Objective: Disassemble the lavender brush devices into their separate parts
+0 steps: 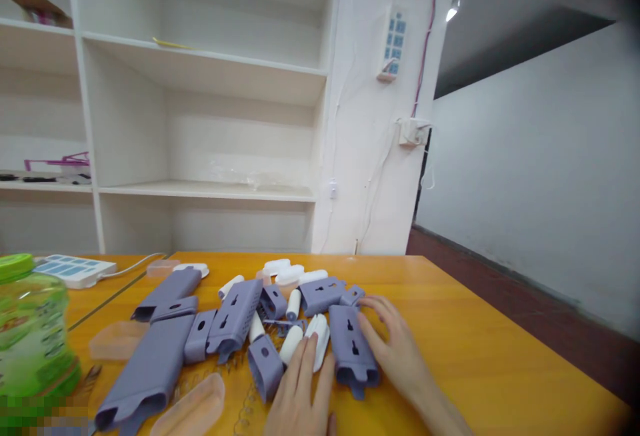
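My left hand (301, 389) lies palm down at the front of the pile, its fingers stretched out over a white cylinder (292, 344) and a ribbed white plastic piece (319, 339). At the right side of the pile, my right hand (395, 343) is spread, thumb touching the edge of a purple-grey plastic casing (351, 343) with keyhole slots. Its index finger reaches toward a small purple-grey cap (352, 295). Another slotted casing (323, 295) lies behind. A short purple-grey sleeve (265, 366) stands left of my left hand. Neither hand visibly lifts anything.
More purple-grey casings (150, 369), white oval caps (277, 267), metal springs (245, 413) and clear peach trays (193, 406) cover the wooden table (475, 336). A green-lidded jar (35, 336) and a power strip (75, 270) stand left. White shelves (210, 191) rise behind.
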Tool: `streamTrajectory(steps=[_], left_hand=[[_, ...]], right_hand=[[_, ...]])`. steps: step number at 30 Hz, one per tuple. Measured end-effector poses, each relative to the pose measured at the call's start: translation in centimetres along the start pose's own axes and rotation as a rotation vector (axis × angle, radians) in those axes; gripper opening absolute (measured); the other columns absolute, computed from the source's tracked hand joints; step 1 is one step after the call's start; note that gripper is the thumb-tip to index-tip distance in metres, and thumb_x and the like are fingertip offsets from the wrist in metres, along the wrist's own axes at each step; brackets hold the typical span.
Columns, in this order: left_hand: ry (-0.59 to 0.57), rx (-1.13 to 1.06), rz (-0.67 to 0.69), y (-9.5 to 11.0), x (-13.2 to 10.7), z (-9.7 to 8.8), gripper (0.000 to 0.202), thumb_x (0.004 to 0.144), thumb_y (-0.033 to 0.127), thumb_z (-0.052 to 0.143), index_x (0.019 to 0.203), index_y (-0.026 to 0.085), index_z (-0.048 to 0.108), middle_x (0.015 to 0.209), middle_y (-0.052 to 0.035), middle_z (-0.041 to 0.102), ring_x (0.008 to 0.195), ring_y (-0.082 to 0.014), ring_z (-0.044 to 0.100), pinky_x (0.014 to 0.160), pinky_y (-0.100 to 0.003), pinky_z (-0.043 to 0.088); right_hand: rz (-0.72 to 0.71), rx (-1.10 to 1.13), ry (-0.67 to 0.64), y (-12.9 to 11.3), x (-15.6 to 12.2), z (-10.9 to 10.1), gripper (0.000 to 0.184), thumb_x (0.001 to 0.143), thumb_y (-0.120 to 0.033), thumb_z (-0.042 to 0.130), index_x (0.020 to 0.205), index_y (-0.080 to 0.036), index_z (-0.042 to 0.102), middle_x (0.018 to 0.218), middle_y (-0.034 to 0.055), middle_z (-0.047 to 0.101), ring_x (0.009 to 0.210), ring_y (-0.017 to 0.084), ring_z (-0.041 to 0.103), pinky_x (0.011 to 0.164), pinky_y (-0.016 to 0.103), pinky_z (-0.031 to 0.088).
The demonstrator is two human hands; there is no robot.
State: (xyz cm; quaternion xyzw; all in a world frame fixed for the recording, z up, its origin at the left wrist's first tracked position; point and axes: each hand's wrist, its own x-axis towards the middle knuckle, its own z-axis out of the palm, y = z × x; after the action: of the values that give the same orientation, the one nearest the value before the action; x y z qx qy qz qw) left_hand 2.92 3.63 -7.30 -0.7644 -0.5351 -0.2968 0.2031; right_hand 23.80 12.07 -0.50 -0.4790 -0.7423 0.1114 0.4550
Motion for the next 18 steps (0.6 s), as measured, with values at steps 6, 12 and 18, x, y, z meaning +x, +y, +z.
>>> streamTrajectory(steps=[6, 12, 18], left_hand=[[0.035, -0.01, 0.095, -0.9, -0.1, 1.4, 0.089, 0.065, -0.005, 0.052, 0.149, 0.023, 0.038, 0.16, -0.0129, 0.033, 0.147, -0.0328, 0.032, 0.114, -0.044, 0.041], [0.057, 0.024, 0.162, -1.3, -0.3, 1.8, 0.081, 0.065, -0.003, 0.053, 0.142, 0.021, 0.046, 0.152, -0.0139, 0.047, 0.141, -0.0302, 0.044, 0.111, -0.041, 0.046], [0.087, -0.011, 0.123, -0.6, 0.4, 0.4, 0.065, 0.068, -0.001, 0.053, 0.127, 0.026, 0.058, 0.128, -0.0057, 0.067, 0.12, -0.0237, 0.063, 0.1, -0.033, 0.054]], right_hand=[[-0.107, -0.028, -0.203, -1.2, -1.4, 1.0, 0.042, 0.096, -0.044, 0.053, 0.133, -0.027, 0.063, 0.152, 0.008, 0.046, 0.141, 0.027, 0.041, 0.119, 0.047, 0.03], [-0.077, -0.119, -0.157, -1.1, -1.3, 0.8, 0.041, 0.095, -0.038, 0.053, 0.132, -0.025, 0.063, 0.145, 0.0095, 0.053, 0.136, 0.027, 0.046, 0.116, 0.046, 0.034], [-0.02, -0.214, -0.031, -1.4, -0.7, -0.2, 0.032, 0.093, -0.034, 0.053, 0.12, -0.024, 0.066, 0.113, 0.0086, 0.064, 0.112, 0.026, 0.059, 0.102, 0.042, 0.043]])
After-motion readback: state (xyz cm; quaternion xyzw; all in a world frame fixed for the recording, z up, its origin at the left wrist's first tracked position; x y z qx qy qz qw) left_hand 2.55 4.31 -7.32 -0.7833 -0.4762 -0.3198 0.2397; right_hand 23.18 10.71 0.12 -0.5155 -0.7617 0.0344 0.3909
